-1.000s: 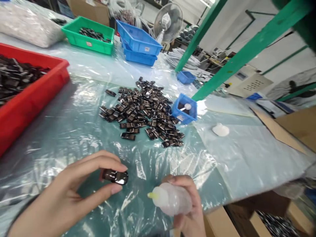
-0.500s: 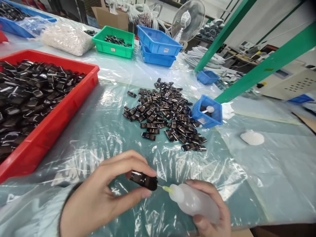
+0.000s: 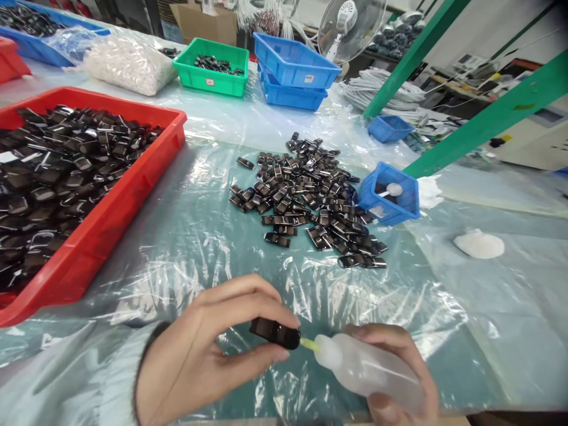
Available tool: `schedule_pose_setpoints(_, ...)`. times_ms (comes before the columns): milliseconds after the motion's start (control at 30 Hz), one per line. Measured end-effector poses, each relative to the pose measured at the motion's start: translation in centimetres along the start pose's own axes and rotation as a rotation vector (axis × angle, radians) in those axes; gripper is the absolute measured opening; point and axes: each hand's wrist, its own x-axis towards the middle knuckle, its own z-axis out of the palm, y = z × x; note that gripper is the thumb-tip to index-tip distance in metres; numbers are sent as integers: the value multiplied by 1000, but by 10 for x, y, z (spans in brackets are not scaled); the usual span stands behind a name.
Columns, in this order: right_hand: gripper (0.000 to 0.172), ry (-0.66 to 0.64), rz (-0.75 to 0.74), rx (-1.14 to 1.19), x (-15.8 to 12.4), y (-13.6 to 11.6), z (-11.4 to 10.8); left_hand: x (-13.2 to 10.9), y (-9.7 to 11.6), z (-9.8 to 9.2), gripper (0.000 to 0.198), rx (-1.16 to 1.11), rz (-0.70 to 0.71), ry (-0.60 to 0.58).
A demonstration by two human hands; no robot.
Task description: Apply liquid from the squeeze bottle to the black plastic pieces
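Between the thumb and fingers of my left hand (image 3: 217, 349) is a small glossy black plastic part (image 3: 275, 333), held just above the table. My right hand (image 3: 399, 367) grips a translucent white squeeze bottle (image 3: 373, 367) lying on its side in the fingers. The bottle's yellow nozzle (image 3: 309, 344) points left and meets the right end of the black part; whether its thin tip is inside cannot be seen. Beyond my hands a loose pile of similar black parts (image 3: 306, 195) lies on the plastic-covered table (image 3: 213, 231).
A red tray (image 3: 133, 201) heaped with black parts stands at left. A small blue bin (image 3: 390, 192) sits right of the pile, near a white powder mound (image 3: 479, 244). Behind are a green tray (image 3: 213, 83), stacked blue trays (image 3: 293, 89), a fan (image 3: 348, 23) and green posts (image 3: 412, 65).
The bottle's nozzle has closed the gap to the black part, its thin tip no longer showing. Both hands sit slightly farther right in view, and the camera has shifted a little.
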Motion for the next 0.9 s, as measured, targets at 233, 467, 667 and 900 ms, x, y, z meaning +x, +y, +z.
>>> schedule_pose_setpoints(233,38,-127,-133,-22,8,14,-19,1,1,0,16,-5,19,-35)
schedule_pose_setpoints(467,41,-90,-87,9,7,15,-21,0,0,0,17,0,6,-60)
schedule_pose_setpoints(667,37,-122,-119,0,12,11,-18,1,-2,1,16,-7,2,-69)
schedule_pose_setpoints(900,34,-118,-136,23,20,6,-14,0,-2,3,14,-42,-6,-50)
